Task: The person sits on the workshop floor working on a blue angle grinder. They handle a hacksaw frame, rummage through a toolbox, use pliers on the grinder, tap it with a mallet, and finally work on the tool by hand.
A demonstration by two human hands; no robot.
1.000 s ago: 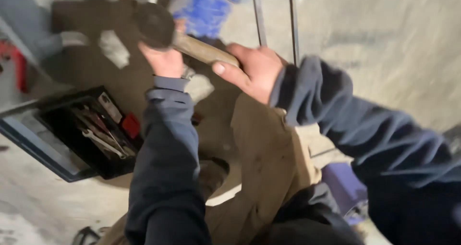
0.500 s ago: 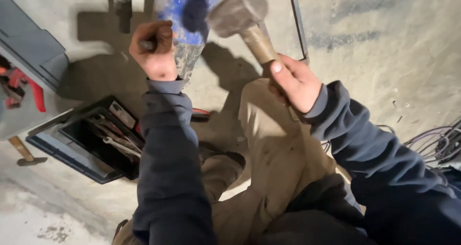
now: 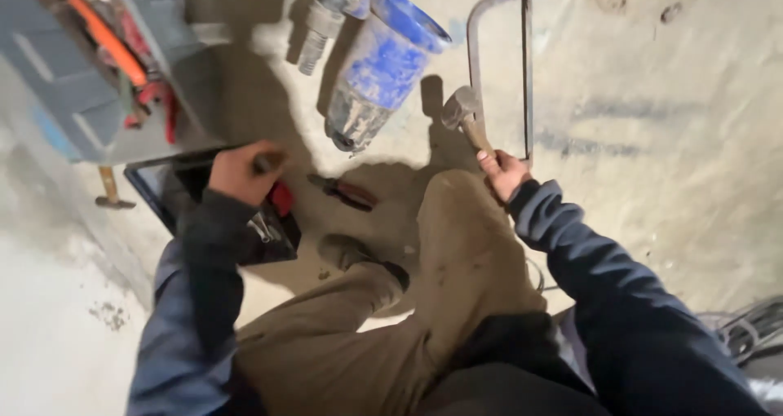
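Lowered since half a second ago, the hammer (image 3: 462,110) sits near the knee, gripped by the right hand (image 3: 504,174). Left hand (image 3: 236,171) closes around a chisel (image 3: 267,162) above the toolbox (image 3: 163,189). A loose grip could let either tool drop onto the shoe (image 3: 347,251).

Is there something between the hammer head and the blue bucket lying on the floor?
Nothing visible. The right hand holds the hammer just beside the blue bucket; only bare concrete floor shows in the narrow gap between them.
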